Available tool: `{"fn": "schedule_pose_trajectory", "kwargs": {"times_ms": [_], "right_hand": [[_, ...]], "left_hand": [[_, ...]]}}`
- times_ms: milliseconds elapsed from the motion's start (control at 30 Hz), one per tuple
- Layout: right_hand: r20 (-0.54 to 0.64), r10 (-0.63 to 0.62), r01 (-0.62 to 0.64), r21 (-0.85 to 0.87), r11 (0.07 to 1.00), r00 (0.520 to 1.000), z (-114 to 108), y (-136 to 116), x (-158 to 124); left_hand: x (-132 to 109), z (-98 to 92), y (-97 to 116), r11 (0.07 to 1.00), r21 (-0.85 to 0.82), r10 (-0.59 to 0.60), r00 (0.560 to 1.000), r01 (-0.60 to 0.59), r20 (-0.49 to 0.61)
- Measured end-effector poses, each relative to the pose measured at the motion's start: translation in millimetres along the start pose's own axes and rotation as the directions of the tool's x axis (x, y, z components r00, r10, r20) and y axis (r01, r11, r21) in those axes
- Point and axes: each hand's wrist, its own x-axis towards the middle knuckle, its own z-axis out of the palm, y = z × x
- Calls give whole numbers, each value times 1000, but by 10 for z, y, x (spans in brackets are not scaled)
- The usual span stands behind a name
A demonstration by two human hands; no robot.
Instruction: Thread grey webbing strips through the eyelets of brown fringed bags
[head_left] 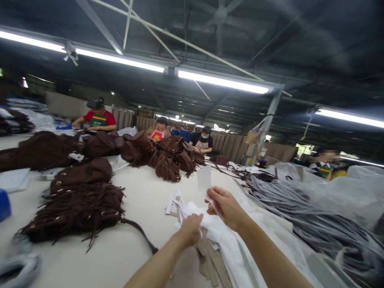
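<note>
Pinched in my right hand is a thin white sheet, its upper part standing above the fingertips. My left hand is lower and to the left, fingers curled together over the pile; whatever they grip is hidden. Under and around it lie grey-brown strips and white paper strips. Soft white wrapping material spreads beneath both hands. To the left rests a dark brown fringed bag with gold-coloured eyelets, its strap trailing toward my left forearm.
More brown bags are heaped across the back of the pale table. Bundled grey straps and clear plastic cover the right side. A blue object sits at the left edge. Several people work beyond the table.
</note>
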Motion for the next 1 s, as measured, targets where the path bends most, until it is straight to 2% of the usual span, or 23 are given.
{"fn": "schedule_pose_trajectory", "kwargs": {"times_ms": [100,167,200,233,267,300,400,500,600,667,733,800,900,1000], "right_hand": [[33,110,-110,10,994,993,309,266,-349],[37,168,-167,-35,985,985,531,539,-562],[26,190,-188,-80,979,981,649,689,-658],[19,200,-196,-129,972,980,771,841,-748],[18,208,-202,-168,965,978,899,987,-835],[35,211,-201,-185,962,977,1031,1121,-921],[165,225,-215,-77,974,960,1418,1380,-1184],[320,322,-340,-2,940,891,1694,1368,-1431],[402,461,-484,-50,874,791,1803,1220,-1599],[389,497,-514,-68,855,775,1812,1166,-1671],[365,495,-508,-67,859,789,1804,1188,-1735],[370,477,-495,-53,867,797,1801,1263,-1807],[443,388,-403,-65,913,808,1793,1373,-1909],[545,358,-313,-177,933,758,1715,1364,-1880]], "left_hand": [[-466,-176,-32,966,-255,-43,998,30,-45],[-906,-269,-98,882,-467,-91,994,54,-58],[-1143,-299,-144,707,-704,-162,984,66,-70],[-1379,-313,-196,530,-846,-216,974,59,-67],[-1603,-311,-251,409,-912,-253,965,38,-73],[-1811,-294,-306,330,-944,-284,954,6,-94],[-2317,-216,-452,293,-952,-378,904,-88,-200],[-2735,-209,-514,139,-974,-480,848,-179,-224],[-3100,-259,-460,9,-982,-435,884,-189,-174],[-3259,-266,-387,-3,-977,-360,912,-211,-196],[-3324,-230,-325,36,-967,-339,907,-253,-250],[-3313,-171,-299,110,-965,-412,873,-238,-262],[-3248,-112,-338,230,-964,-551,799,-134,-243],[-3215,-152,-406,254,-962,-602,761,-104,-241]]}}
